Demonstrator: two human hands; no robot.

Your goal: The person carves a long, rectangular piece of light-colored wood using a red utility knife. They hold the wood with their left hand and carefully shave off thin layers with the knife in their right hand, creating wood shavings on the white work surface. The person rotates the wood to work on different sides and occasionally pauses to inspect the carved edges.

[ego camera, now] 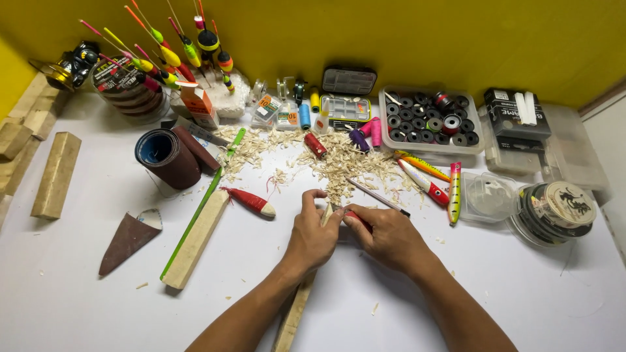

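Note:
My left hand (312,234) grips a long pale wooden stick (295,311) near its far end, the stick running from the near table edge up under the hand. My right hand (388,236) holds a small red-handled knife (357,217) against the stick's tip, right beside my left thumb. A pile of wood shavings (339,163) lies just beyond both hands. A thin pencil-like rod (378,195) rests past my right hand.
A red-and-white wooden lure (249,201), a longer wood bar (195,238), sandpaper rolls (166,155) and a sandpaper scrap (127,240) lie left. Painted lures (430,179), a tray of spools (430,120), line reels (554,212) and boxes sit right. Floats (189,49) stand at the back.

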